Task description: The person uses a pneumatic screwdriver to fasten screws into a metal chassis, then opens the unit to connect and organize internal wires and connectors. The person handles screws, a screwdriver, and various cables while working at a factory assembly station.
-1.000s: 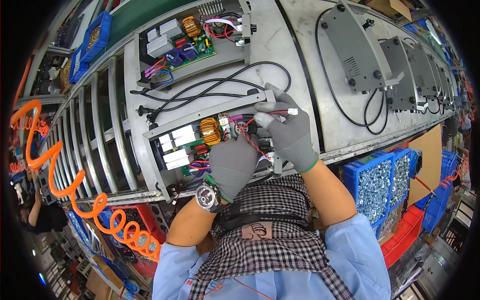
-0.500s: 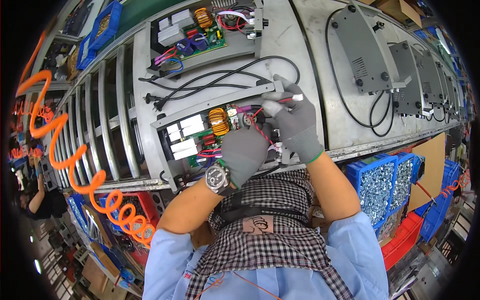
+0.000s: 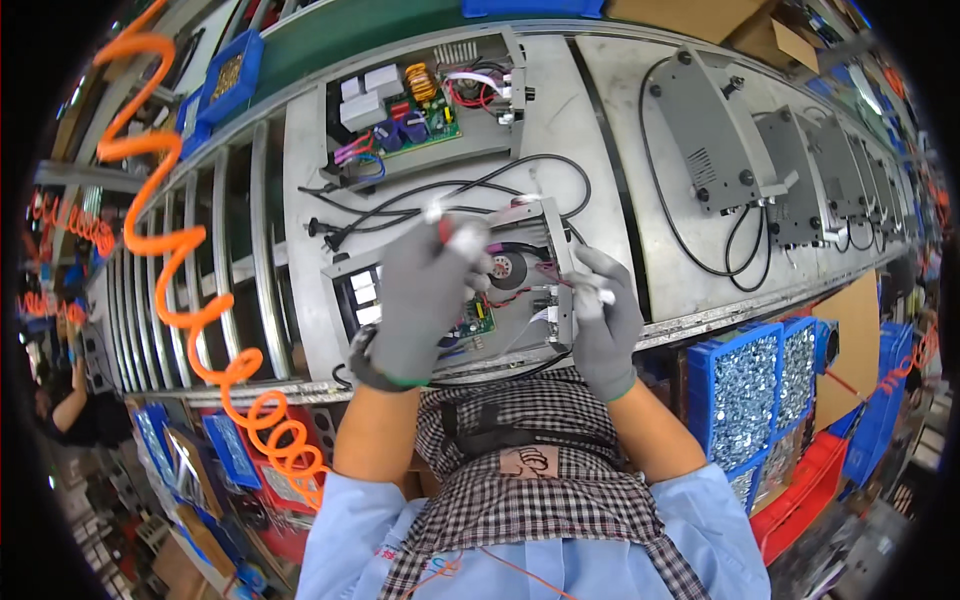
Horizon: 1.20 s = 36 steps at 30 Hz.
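My left hand [image 3: 425, 290], grey-gloved and smeared by motion, hovers over an open grey metal housing [image 3: 556, 262]. Its fingers are closed around a small red and white piece, too blurred to name. My right hand [image 3: 608, 325], gloved likewise, is at the housing's right end panel, thumb and fingers pinched on a small white connector [image 3: 605, 297]. Inside the housing are a round black coil [image 3: 507, 268], twisted red wires and a green circuit board [image 3: 480, 318], partly hidden by my left hand.
A second open housing [image 3: 425, 165] with a circuit board lies beyond. Black power cords [image 3: 460, 187] curl between them. Several grey housings [image 3: 710, 130] stand at the right. Blue bins of metal parts [image 3: 745, 395] sit at the near right; an orange coiled hose [image 3: 190, 315] hangs at left.
My left hand has risen from inside the housing, moving left and away from me. My right hand has come down and nearer, to the end panel. The view has shifted slightly.
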Each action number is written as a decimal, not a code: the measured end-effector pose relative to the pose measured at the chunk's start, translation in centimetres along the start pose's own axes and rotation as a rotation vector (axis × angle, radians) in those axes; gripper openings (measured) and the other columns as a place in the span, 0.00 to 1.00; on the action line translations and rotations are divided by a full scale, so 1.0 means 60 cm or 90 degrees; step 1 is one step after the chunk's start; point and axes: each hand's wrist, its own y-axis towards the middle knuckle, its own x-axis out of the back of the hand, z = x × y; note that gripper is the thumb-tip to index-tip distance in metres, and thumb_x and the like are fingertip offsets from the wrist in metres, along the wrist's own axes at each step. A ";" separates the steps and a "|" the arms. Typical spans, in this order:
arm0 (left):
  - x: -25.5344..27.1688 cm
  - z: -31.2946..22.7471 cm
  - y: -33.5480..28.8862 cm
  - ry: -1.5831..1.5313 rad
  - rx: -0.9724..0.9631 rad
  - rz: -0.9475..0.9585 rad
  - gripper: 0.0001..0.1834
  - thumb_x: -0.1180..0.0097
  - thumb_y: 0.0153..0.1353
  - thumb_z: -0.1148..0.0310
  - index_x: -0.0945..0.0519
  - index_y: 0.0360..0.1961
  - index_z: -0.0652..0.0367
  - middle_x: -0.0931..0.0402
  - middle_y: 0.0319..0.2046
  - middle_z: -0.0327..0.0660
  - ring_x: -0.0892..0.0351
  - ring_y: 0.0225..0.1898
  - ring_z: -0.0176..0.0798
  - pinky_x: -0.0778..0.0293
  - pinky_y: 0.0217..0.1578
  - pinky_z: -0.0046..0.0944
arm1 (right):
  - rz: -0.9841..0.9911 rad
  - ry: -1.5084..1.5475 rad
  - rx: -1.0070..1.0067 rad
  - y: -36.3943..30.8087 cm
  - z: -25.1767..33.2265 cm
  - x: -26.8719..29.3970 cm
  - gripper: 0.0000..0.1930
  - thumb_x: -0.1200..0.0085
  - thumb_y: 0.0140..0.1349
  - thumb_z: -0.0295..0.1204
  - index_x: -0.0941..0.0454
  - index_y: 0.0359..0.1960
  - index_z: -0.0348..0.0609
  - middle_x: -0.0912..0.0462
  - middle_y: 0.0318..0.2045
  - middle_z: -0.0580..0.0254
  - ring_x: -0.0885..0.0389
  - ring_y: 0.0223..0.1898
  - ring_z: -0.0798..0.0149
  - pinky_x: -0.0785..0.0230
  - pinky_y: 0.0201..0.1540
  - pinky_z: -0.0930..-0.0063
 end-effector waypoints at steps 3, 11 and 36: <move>-0.004 0.015 -0.020 -0.129 -0.221 0.010 0.20 0.50 0.66 0.70 0.28 0.55 0.71 0.19 0.37 0.47 0.19 0.33 0.33 0.22 0.32 0.30 | 0.082 -0.007 -0.178 0.036 -0.016 -0.028 0.12 0.44 0.60 0.33 0.18 0.38 0.37 0.29 0.58 0.39 0.23 0.50 0.52 0.30 0.49 0.68; -0.001 0.025 -0.034 -0.374 0.022 0.035 0.16 0.51 0.67 0.73 0.31 0.53 0.70 0.20 0.39 0.48 0.18 0.34 0.35 0.20 0.33 0.30 | 0.158 -0.085 -0.100 0.086 -0.019 -0.030 0.12 0.44 0.62 0.32 0.19 0.43 0.39 0.29 0.60 0.43 0.21 0.51 0.53 0.27 0.48 0.66; -0.076 0.121 -0.042 0.666 -0.281 0.034 0.23 0.28 0.37 0.58 0.22 0.35 0.52 0.27 0.31 0.41 0.22 0.23 0.45 0.29 0.21 0.43 | 0.159 0.067 -0.195 0.098 -0.008 -0.028 0.11 0.44 0.62 0.27 0.18 0.43 0.34 0.28 0.59 0.50 0.19 0.42 0.70 0.22 0.35 0.81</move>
